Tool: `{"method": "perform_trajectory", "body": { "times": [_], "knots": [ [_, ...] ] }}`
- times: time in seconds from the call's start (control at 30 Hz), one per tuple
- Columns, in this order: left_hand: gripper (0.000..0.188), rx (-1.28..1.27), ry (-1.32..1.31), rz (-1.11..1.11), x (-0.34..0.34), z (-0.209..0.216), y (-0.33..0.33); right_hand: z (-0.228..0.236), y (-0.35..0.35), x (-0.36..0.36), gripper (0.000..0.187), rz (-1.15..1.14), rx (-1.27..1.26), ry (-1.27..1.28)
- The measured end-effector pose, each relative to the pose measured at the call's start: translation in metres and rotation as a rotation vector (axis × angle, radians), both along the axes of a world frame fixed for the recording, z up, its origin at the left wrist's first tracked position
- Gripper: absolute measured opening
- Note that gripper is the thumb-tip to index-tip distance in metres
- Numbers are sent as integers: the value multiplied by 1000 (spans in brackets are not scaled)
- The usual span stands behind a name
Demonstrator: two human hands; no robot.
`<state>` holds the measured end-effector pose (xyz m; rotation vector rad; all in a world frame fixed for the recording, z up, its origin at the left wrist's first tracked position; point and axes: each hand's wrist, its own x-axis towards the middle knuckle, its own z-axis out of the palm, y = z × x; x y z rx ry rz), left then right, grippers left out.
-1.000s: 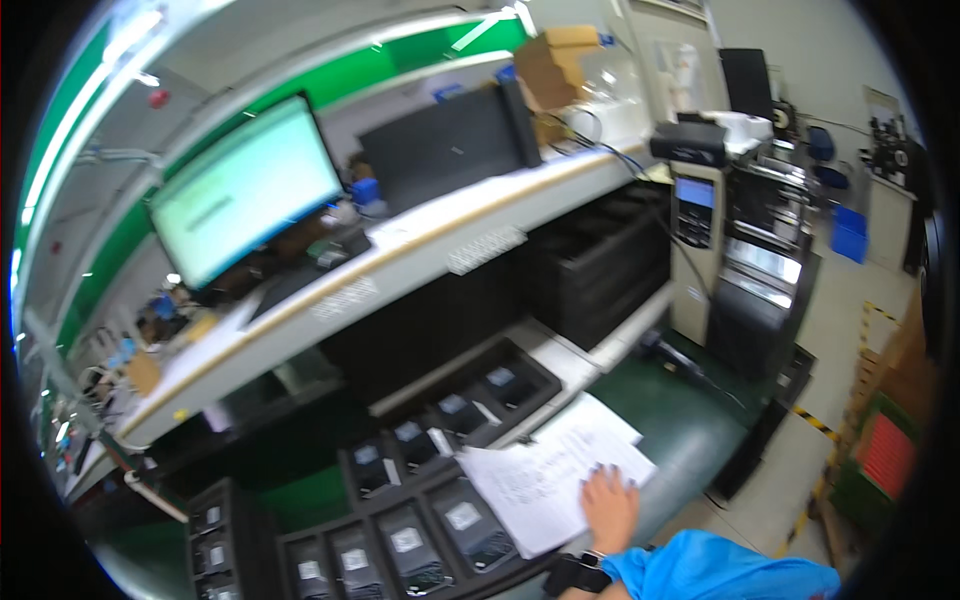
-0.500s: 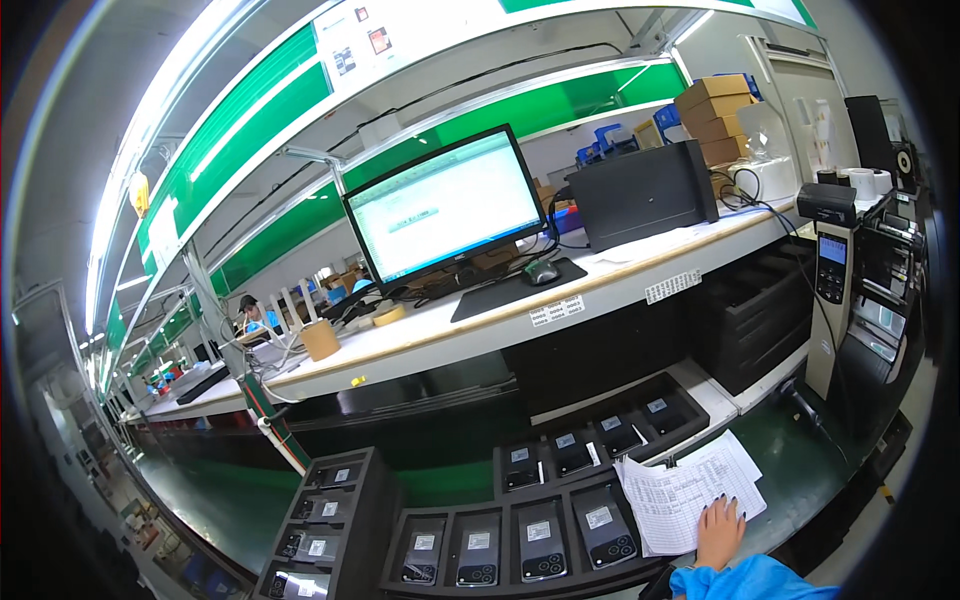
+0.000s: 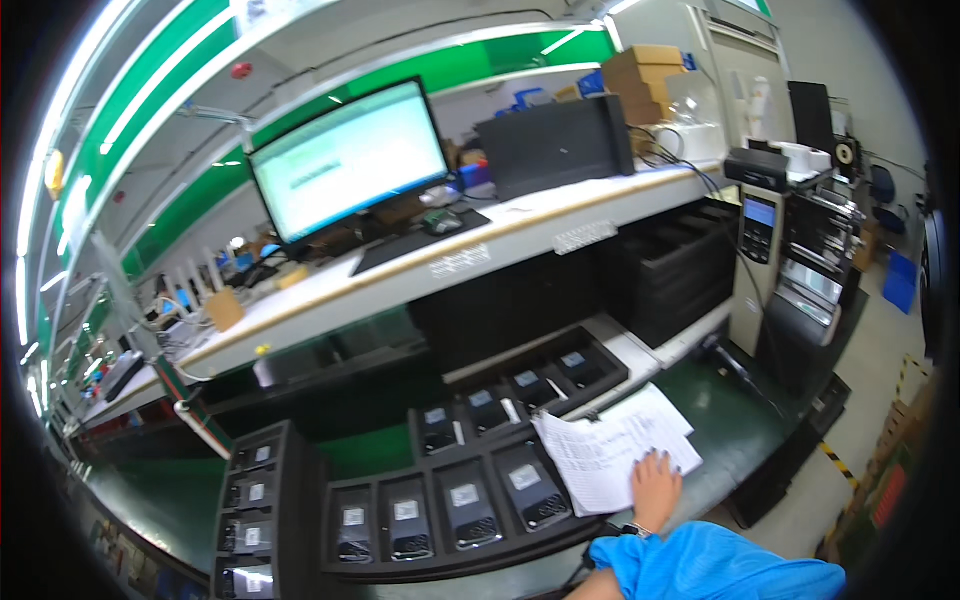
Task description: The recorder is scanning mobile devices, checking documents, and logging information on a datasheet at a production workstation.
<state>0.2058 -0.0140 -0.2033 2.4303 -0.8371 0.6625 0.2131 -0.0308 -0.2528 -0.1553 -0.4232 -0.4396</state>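
My right hand [image 3: 656, 490] lies flat on a stack of printed sheets [image 3: 590, 455], its fingers slightly apart and its wrist low in a blue sleeve. A dark watch shows at the wrist. Left of the papers, a black foam tray [image 3: 400, 575] holds a row of dark smartphones [image 3: 470, 510], each with a white label. Behind it a second black tray [image 3: 625, 372] holds more phones, and the papers overlap its near right side. A tall black tray [image 3: 295, 510] with phones stands at the left. My left hand does not show; a bare patch of forearm appears at the lower edge.
A lit monitor [image 3: 350, 165], a mouse [image 3: 440, 222] and a black case [image 3: 555, 150] stand on the raised shelf. At right are a label printer [image 3: 760, 235], a dark handheld device [image 3: 735, 365] with a cable, and stacked black trays [image 3: 670, 265]. Cardboard boxes [image 3: 640, 85] sit behind.
The view has swung to the right, so the scene sits further left and more floor shows at right. My right hand stays on the papers, and more of its sleeve is visible.
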Motion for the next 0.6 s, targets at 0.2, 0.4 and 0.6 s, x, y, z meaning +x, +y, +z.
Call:
{"method": "perform_trajectory", "body": {
  "times": [0.2, 0.4, 0.6],
  "knots": [
    [42, -52, 7, -40, 0, 5, 1, 14, 13, -4, 41, 41, -24, 39],
    [40, -54, 23, -46, -6, 10, 4, 19, 13, -12, 42, 67, -63, 35],
    [40, -48, 27, -52, -7, 11, 4, 24, 18, -15, 42, 113, -80, 37]
  ]
}}
